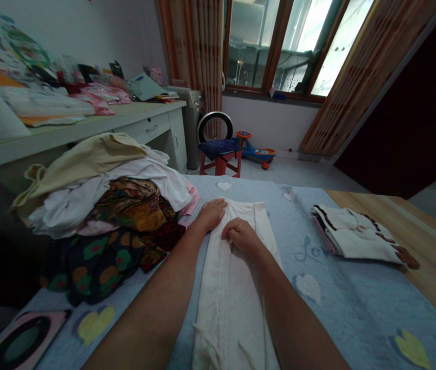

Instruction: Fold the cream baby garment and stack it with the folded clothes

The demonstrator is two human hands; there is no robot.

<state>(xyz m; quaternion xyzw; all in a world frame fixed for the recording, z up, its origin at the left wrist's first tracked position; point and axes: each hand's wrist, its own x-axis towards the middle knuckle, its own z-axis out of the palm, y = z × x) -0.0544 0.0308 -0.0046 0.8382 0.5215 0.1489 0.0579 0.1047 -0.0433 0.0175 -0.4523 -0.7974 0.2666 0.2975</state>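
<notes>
A long white garment [237, 288], seemingly trousers folded lengthwise, lies stretched out in front of me on a blue patterned cover. Thin ties hang loose across its near part. At the garment's far left corner my left hand [212, 215] rests palm down, its fingers laid out on the cloth. My right hand [243, 235] is a little nearer and to the right, fingers curled in against the same cloth. It appears to pinch the fabric, though the fingertips are partly hidden.
A heap of mixed clothes [125, 200] is piled on the left. On the right sits a folded stack of clothes [360, 234]. A pink-framed object [25, 339] lies at the near left corner. Beyond the bed stand a red stool [221, 163] and a cluttered desk [136, 114].
</notes>
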